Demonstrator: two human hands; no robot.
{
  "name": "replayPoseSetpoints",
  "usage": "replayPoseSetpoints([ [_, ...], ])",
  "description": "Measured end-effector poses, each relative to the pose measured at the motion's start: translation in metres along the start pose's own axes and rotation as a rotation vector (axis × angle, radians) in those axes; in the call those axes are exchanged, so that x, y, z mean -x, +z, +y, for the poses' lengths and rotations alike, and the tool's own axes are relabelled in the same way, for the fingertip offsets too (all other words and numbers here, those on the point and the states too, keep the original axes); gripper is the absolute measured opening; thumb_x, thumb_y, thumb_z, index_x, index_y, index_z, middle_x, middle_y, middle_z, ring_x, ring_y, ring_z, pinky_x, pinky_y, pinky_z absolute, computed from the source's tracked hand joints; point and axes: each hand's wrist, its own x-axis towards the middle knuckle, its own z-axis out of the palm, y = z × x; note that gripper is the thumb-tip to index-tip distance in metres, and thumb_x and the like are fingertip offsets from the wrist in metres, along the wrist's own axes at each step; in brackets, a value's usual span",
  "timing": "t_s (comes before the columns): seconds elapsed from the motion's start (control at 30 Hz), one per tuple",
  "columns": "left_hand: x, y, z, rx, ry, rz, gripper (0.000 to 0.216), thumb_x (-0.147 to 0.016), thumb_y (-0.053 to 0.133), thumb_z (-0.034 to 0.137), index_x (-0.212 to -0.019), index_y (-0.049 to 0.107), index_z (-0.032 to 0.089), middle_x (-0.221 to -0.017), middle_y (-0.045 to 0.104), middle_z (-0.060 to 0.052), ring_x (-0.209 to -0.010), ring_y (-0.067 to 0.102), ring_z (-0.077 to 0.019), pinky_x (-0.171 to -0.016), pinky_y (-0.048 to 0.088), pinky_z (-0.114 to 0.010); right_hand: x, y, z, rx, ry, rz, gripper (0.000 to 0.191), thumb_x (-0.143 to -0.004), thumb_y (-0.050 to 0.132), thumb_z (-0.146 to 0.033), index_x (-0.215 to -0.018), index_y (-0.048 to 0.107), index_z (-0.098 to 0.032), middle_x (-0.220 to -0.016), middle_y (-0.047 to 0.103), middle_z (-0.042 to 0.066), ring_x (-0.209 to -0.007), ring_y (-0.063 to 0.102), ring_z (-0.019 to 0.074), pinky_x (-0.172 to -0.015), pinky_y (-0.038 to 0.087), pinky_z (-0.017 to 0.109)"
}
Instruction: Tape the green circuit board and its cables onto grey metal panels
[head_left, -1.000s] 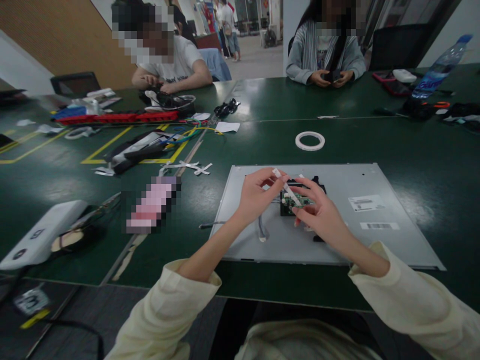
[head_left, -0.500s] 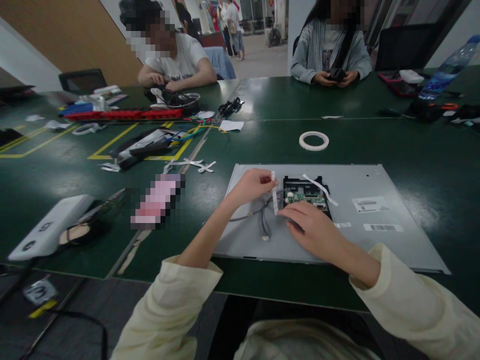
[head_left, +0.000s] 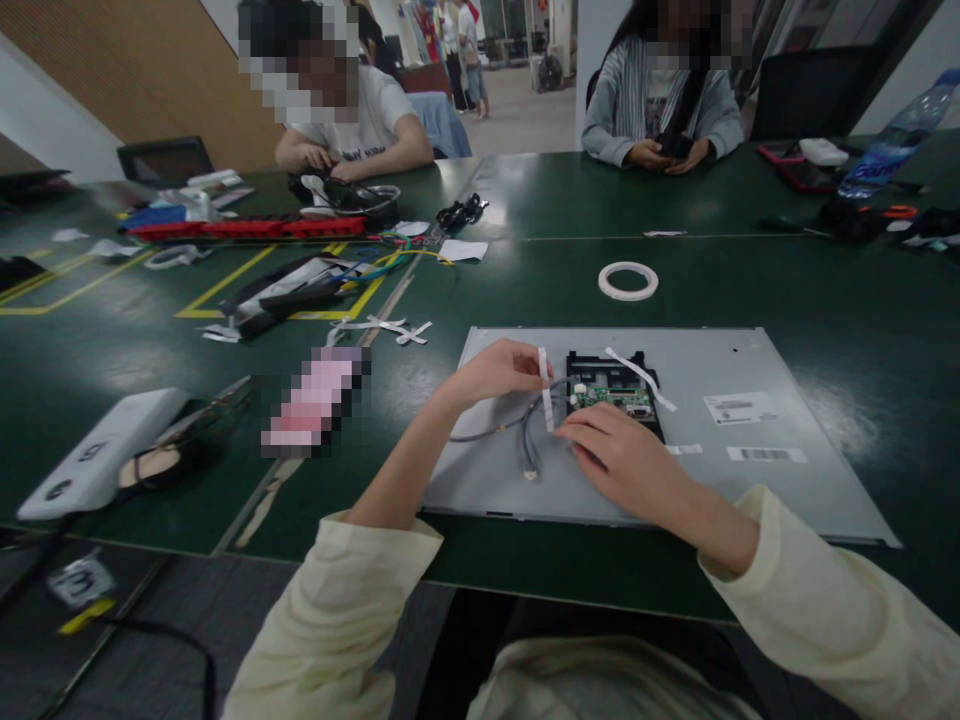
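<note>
Between my two hands a short white strip of tape (head_left: pixel 545 385) stands nearly upright. The fingers of my left hand (head_left: pixel 496 372) are closed on its upper half. At its bottom end, my right hand (head_left: pixel 628 455) pinches the strip with thumb and fingertips. Both hands are over a flat grey metal panel (head_left: pixel 750 365), which looks like the back of a display. A green circuit board (head_left: pixel 609 397) in a black frame sits on the panel, partly hidden by my right hand. Grey cables (head_left: pixel 529 450) lie beside it, and another white strip (head_left: pixel 641 376) rests across the frame.
A roll of white tape (head_left: pixel 628 282) lies beyond the panel. To the left are a pixelated phone (head_left: pixel 315 405), a white device (head_left: pixel 105 452) and scraps of tape (head_left: pixel 394 328). Two people sit across the green table (head_left: pixel 540 300).
My left hand has shifted slightly left and down, and the strip's upper end has moved left with it. My right hand has hardly moved.
</note>
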Motion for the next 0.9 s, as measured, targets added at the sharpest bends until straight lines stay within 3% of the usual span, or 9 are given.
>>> replayPoseSetpoints([
  [0.17, 0.003, -0.002, 0.005, 0.040, -0.050, -0.043, 0.017, -0.064, 0.070, 0.022, -0.079, 0.071, 0.015, -0.074, 0.068, -0.003, -0.065, 0.060, -0.0107, -0.061, 0.046, -0.021, 0.001, -0.001, 0.000, 0.006, -0.007, -0.002, 0.030, -0.084, 0.046, -0.007, -0.110, 0.059, -0.015, -0.108, 0.058, 0.009, -0.099, 0.050, 0.0214, -0.089, 0.044, 0.041],
  [0.47, 0.005, 0.001, 0.012, 0.055, -0.008, -0.072, 0.018, -0.064, 0.072, 0.028, -0.077, 0.071, 0.015, -0.072, 0.067, -0.004, -0.065, 0.059, -0.0116, -0.061, 0.047, -0.023, 0.003, -0.001, 0.000, -0.021, -0.042, 0.033, 0.029, -0.085, 0.045, -0.008, -0.108, 0.059, -0.017, -0.108, 0.058, 0.009, -0.100, 0.051, 0.0220, -0.089, 0.044, 0.041],
  [0.6, 0.009, -0.001, 0.022, 0.177, 0.072, 0.054, 0.018, -0.064, 0.074, 0.028, -0.075, 0.070, 0.015, -0.068, 0.063, -0.002, -0.057, 0.052, -0.0081, -0.053, 0.042, -0.020, 0.002, -0.002, -0.003, -0.053, -0.018, 0.069, 0.028, -0.085, 0.044, -0.008, -0.106, 0.059, -0.018, -0.107, 0.058, 0.009, -0.101, 0.051, 0.0215, -0.090, 0.044, 0.040],
  [0.7, 0.011, 0.001, 0.029, 0.264, 0.150, 0.171, 0.017, -0.064, 0.075, 0.027, -0.074, 0.068, 0.016, -0.063, 0.059, 0.000, -0.051, 0.046, -0.0059, -0.049, 0.038, -0.019, 0.000, -0.005, -0.005, -0.164, 0.097, 0.216, 0.017, -0.084, 0.048, -0.013, -0.098, 0.057, -0.018, -0.104, 0.057, 0.009, -0.100, 0.053, 0.0205, -0.088, 0.045, 0.037],
  [0.77, 0.012, 0.006, 0.032, 0.268, 0.165, 0.184, 0.017, -0.064, 0.075, 0.027, -0.074, 0.068, 0.016, -0.064, 0.058, 0.000, -0.052, 0.047, -0.0063, -0.049, 0.038, -0.019, -0.002, -0.009, -0.006, -0.316, 0.237, 0.300, 0.012, -0.086, 0.051, -0.022, -0.096, 0.055, -0.019, -0.100, 0.057, 0.008, -0.093, 0.056, 0.0188, -0.079, 0.048, 0.033],
  [0.9, 0.012, 0.024, 0.035, 0.231, 0.165, 0.140, 0.019, -0.067, 0.074, 0.030, -0.077, 0.068, 0.016, -0.068, 0.060, -0.001, -0.056, 0.050, -0.0075, -0.052, 0.040, -0.020, -0.004, -0.013, -0.003, -0.627, 0.445, 0.243, 0.034, -0.087, 0.054, -0.041, -0.114, 0.052, -0.020, -0.093, 0.064, 0.005, -0.074, 0.062, 0.0152, -0.061, 0.050, 0.026],
])
